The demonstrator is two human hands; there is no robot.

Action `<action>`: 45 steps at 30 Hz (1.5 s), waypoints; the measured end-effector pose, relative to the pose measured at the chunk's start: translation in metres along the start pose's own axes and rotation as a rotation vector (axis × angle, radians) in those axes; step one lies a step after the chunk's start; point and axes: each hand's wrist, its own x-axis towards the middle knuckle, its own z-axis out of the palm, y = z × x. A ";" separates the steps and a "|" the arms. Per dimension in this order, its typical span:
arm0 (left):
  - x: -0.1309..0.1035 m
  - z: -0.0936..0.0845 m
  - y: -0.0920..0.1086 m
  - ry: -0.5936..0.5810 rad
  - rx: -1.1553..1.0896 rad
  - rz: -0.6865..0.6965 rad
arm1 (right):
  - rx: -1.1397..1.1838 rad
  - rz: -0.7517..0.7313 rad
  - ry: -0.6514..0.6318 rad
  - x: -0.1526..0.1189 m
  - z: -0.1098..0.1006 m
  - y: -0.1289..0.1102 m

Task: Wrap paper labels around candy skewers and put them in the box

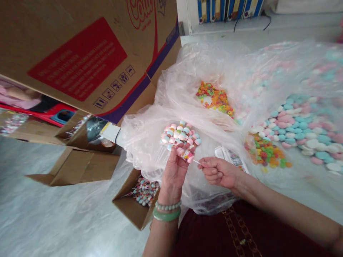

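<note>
Pink and yellow-marked soft candies (189, 157) sit between the fingers of my left hand (173, 173), which is closed on them. A thin white stick (198, 162) runs from these candies to my right hand (218, 172), pinched between thumb and forefinger. Right behind the left fingers lies a small heap of pink, white and blue marshmallows (180, 132) on clear plastic sheeting (144, 135). Whether the left hand also touches the heap, I cannot tell. Beneath the right hand a white printed packet (232, 159) shows in part.
Ring-shaped gummy candies (214, 98) and more rings (268, 151) lie on the plastic, beside a large marshmallow pile (300, 125). A big carton (88, 46) stands at left. Below, an open cardboard box (131, 207) holds finished-looking candy sticks (144, 191). Blue binders (230, 10) stand at the back.
</note>
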 end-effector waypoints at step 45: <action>-0.001 -0.002 -0.021 0.004 -0.077 0.014 | -0.221 -0.172 0.268 0.001 0.011 0.009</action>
